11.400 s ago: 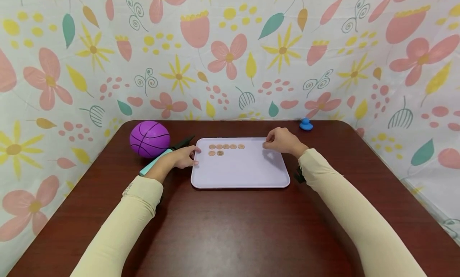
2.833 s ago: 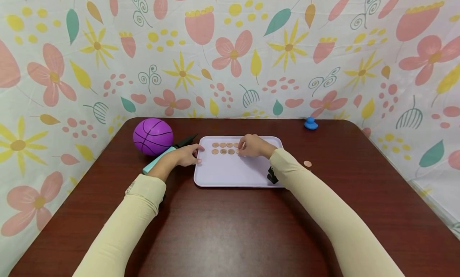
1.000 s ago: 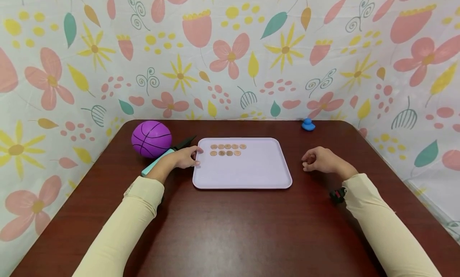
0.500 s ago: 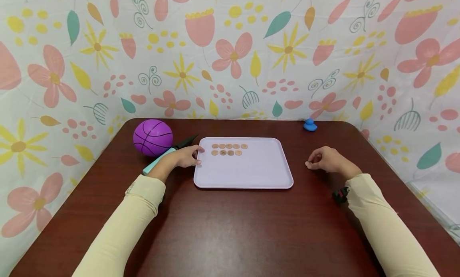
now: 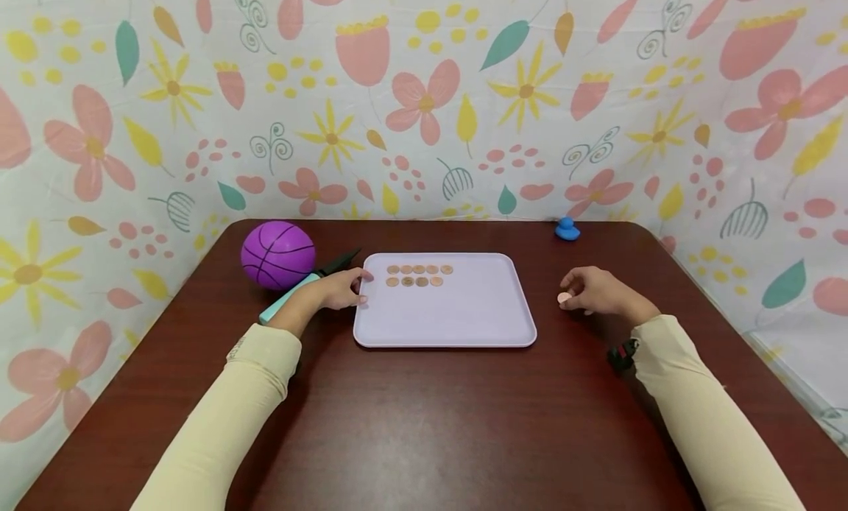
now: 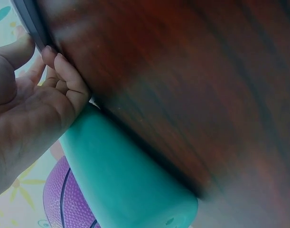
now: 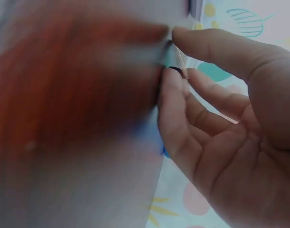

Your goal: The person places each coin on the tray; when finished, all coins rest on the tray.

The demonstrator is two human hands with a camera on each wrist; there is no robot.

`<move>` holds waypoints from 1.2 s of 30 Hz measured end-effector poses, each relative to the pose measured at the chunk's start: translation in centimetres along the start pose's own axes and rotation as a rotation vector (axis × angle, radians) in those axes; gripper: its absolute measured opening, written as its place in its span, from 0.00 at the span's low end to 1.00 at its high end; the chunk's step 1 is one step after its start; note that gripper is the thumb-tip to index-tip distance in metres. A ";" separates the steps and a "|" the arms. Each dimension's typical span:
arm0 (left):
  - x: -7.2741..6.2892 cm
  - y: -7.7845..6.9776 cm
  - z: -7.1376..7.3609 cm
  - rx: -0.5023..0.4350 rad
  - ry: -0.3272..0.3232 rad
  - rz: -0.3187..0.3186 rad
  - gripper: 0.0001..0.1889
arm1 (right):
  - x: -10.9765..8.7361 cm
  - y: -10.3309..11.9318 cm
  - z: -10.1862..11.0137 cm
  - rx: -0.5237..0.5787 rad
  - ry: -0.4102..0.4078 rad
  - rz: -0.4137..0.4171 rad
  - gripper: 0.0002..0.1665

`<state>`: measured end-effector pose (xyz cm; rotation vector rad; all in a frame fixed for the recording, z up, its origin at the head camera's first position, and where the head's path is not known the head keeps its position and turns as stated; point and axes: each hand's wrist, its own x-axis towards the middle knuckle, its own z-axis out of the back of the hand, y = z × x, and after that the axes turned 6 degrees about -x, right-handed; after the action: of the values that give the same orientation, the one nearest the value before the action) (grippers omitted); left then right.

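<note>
In the head view a white tray (image 5: pixel 450 319) lies on the table, with copper-coloured coins (image 5: pixel 419 269) in two rows near its upper left. My left hand (image 5: pixel 339 290) holds the tray's left rim, thumb and fingers at the edge. In the left wrist view that hand (image 6: pixel 35 104) has some fingers curled against a dark edge. Right of the tray, my right hand (image 5: pixel 592 290) pinches a single coin (image 5: pixel 564 297) just above the table or at its surface; I cannot tell which. The right wrist view shows this hand (image 7: pixel 220 118) with the coin (image 7: pixel 181 59) seen edge-on.
A purple basketball-patterned ball (image 5: pixel 278 255) sits at the table's far left. Beside it, partly behind my left wrist, lies a teal object (image 5: pixel 288 299) with a black end. A blue rubber duck (image 5: pixel 566 229) stands at the far right. Floral cloth (image 5: pixel 424 150) hangs behind the table.
My right hand placed coins in the second row, then moved right, off the tray. Over the last second a coin has come into view between its fingers. My left hand stays at the rim.
</note>
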<state>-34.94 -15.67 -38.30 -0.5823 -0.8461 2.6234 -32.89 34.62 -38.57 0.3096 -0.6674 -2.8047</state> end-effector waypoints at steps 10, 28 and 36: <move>-0.2 -0.1 0.1 0.001 -0.006 0.006 0.26 | 0.5 1.1 0.1 -0.112 -0.014 0.029 0.15; 0.0 0.2 0.0 -0.012 0.011 0.023 0.27 | 3.7 5.6 -0.9 -0.180 -0.100 0.252 0.09; 0.1 0.1 -0.2 0.025 0.003 0.003 0.27 | 6.3 9.4 -2.3 -0.167 -0.044 0.332 0.06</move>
<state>-34.96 -15.67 -38.53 -0.5807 -0.8107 2.6317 -36.56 23.70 -37.18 0.0945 -0.4416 -2.5324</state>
